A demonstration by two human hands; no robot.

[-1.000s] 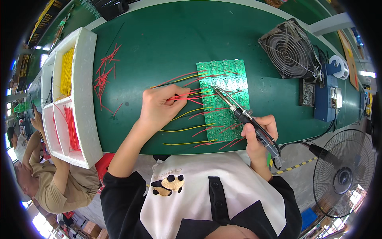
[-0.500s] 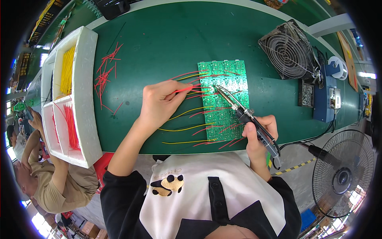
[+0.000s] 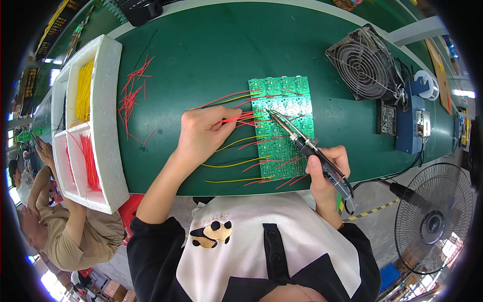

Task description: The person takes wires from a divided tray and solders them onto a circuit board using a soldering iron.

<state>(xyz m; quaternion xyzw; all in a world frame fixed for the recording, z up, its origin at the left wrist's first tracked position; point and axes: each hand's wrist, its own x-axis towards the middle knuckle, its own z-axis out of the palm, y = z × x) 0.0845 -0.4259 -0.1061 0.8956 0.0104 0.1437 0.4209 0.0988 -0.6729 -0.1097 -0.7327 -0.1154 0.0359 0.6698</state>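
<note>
A green circuit board panel (image 3: 274, 128) lies on the green tabletop, with red and yellow wires (image 3: 236, 163) running off its left side. My left hand (image 3: 205, 130), fingers pinched, holds several red wires (image 3: 243, 118) at the board's left edge. In my right hand (image 3: 328, 170) is a soldering iron (image 3: 318, 154) with a black handle. Its metal tip points up and left, over the upper left part of the board close to the red wire ends. Whether the tip touches the board I cannot tell.
At left stands a white foam box (image 3: 111, 126) holding yellow wires (image 3: 84, 93) and red wires (image 3: 89, 161). Loose red wires (image 3: 132, 95) lie beside it. A square fan (image 3: 359, 65), a blue soldering unit (image 3: 410, 118) and a standing fan (image 3: 433, 221) are at right. Another person (image 3: 75, 231) sits at left.
The iron's tip has shifted slightly left on the board. My left hand has turned a little, and the red wires in it spread more. The board has slid very slightly left.
</note>
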